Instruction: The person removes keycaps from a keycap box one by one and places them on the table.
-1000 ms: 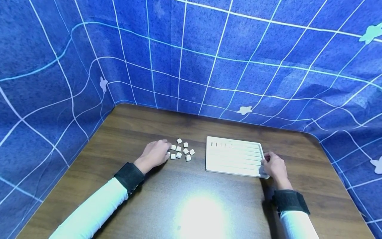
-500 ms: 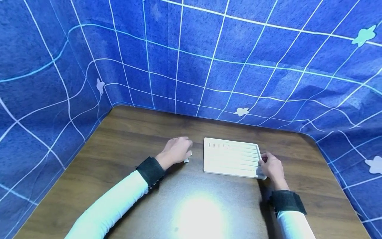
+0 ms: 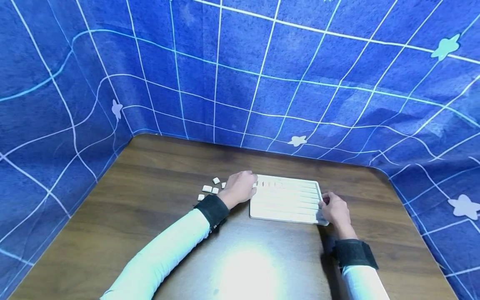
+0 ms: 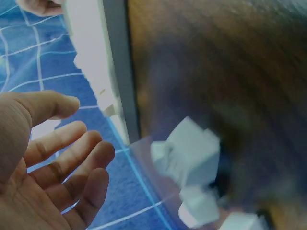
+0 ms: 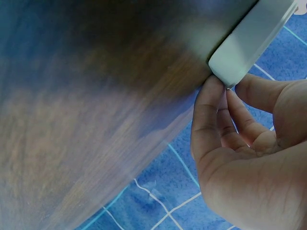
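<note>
Head view, white tray [image 3: 286, 202]: it lies flat on the brown counter [image 3: 180, 162], between the two grips. It has long, thin slots. The small marks at its far left end are too tiny to make out.
Right grip [image 3: 335, 210]: it pinches the tray at its right end. The right wrist view shows the thumb and a finger touching a tray corner.
Left grip [image 3: 240, 187]: it is at the tray's far left corner. In the left wrist view the fingers bend loosely, with a gap between thumb and fingers, so it is let go. I cannot tell if it touches the tray.
White blocks [image 3: 207, 188]: a few small ones lie loose on the counter, left of the tray and beside the left grip.
Arms: white sleeves [image 3: 168, 248] and black wrist bands [image 3: 212, 210].
Behind: blue cloth [image 3: 195, 96] with pale lines and stars [image 3: 465, 207].
</note>
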The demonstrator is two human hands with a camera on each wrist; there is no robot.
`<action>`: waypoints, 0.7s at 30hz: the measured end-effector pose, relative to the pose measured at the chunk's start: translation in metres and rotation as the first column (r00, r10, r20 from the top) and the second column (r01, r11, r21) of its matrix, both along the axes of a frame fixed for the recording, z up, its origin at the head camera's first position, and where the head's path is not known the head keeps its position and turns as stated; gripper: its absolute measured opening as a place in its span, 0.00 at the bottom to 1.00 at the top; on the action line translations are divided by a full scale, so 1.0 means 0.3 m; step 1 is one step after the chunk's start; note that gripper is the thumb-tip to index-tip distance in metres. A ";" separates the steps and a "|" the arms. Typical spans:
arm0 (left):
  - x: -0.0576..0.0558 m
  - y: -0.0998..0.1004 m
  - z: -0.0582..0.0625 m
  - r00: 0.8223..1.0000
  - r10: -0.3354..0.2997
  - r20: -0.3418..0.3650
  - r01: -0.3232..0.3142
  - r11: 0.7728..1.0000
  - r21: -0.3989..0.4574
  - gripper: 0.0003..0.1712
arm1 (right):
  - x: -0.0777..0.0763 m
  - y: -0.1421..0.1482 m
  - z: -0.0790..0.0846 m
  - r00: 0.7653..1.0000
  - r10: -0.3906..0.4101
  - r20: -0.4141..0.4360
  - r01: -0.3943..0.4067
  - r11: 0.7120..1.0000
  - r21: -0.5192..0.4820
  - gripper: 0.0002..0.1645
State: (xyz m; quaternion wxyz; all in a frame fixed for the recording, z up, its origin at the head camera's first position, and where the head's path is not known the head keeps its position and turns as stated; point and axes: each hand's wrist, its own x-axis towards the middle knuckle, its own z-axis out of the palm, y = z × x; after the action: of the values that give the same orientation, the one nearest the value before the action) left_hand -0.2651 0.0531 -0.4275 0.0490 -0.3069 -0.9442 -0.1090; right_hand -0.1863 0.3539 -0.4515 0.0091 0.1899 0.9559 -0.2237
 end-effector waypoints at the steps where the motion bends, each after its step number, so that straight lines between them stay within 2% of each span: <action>1: -0.003 0.007 -0.007 1.000 0.010 -0.001 -0.010 1.000 -0.008 0.09 | -0.001 -0.002 0.002 1.000 -0.003 0.004 0.003 1.000 -0.005 0.18; 4: -0.010 0.030 -0.017 0.999 0.036 0.014 -0.036 0.999 -0.028 0.10 | -0.003 -0.004 0.007 1.000 -0.016 0.011 0.016 1.000 -0.012 0.19; 11: -0.033 0.086 -0.022 0.994 0.068 0.088 -0.069 0.998 0.003 0.13 | -0.003 0.003 0.013 1.000 -0.015 -0.014 0.014 1.000 -0.005 0.18; 16: -0.047 0.112 -0.035 0.993 0.089 0.080 -0.087 0.996 -0.026 0.12 | -0.004 0.003 0.006 1.000 -0.005 -0.024 0.005 1.000 -0.010 0.17; 21: -0.053 0.127 -0.055 0.996 0.078 0.045 -0.075 0.995 -0.059 0.11 | -0.001 0.001 -0.006 1.000 -0.013 -0.021 0.012 1.000 -0.016 0.17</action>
State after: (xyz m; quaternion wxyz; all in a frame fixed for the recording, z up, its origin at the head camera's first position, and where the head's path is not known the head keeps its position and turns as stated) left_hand -0.2808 0.0911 -0.4442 0.0218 -0.2690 -0.9589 -0.0872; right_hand -0.1867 0.3542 -0.4533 -0.0007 0.1934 0.9529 -0.2335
